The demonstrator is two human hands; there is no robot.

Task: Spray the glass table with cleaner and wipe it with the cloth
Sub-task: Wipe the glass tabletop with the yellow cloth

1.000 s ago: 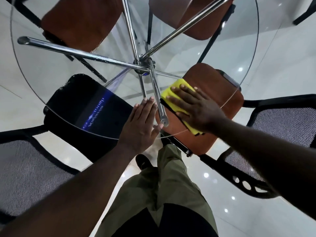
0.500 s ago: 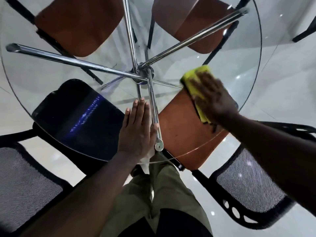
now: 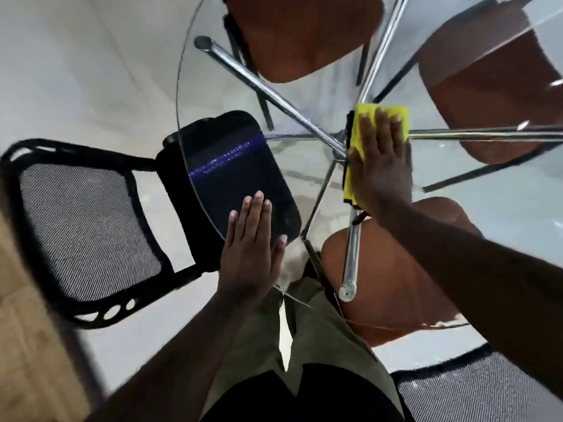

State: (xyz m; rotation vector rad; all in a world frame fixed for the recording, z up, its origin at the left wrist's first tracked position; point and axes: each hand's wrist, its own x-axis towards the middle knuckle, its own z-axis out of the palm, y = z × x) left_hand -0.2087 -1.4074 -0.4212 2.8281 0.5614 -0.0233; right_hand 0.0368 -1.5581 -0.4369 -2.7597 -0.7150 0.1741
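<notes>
The round glass table [image 3: 307,95] fills the upper middle of the head view, with chrome legs crossing under it. My right hand [image 3: 379,166] lies flat with straight fingers on the yellow cloth [image 3: 362,112], pressing it on the glass over the hub of the legs. The cloth shows past my fingertips and along my thumb side. My left hand [image 3: 251,251] rests flat and open on the glass near the table's near left edge. No spray bottle is in view.
A black mesh chair [image 3: 82,223] stands at the left, its seat under the table edge. Brown chair seats [image 3: 393,278] show through the glass near me and at the far side. Another mesh chair [image 3: 475,388] is at the lower right. White tiled floor lies around.
My right hand has slid the cloth from the near right part of the glass to the middle over the leg hub. The view has swung to the left. My left hand stays flat on the glass.
</notes>
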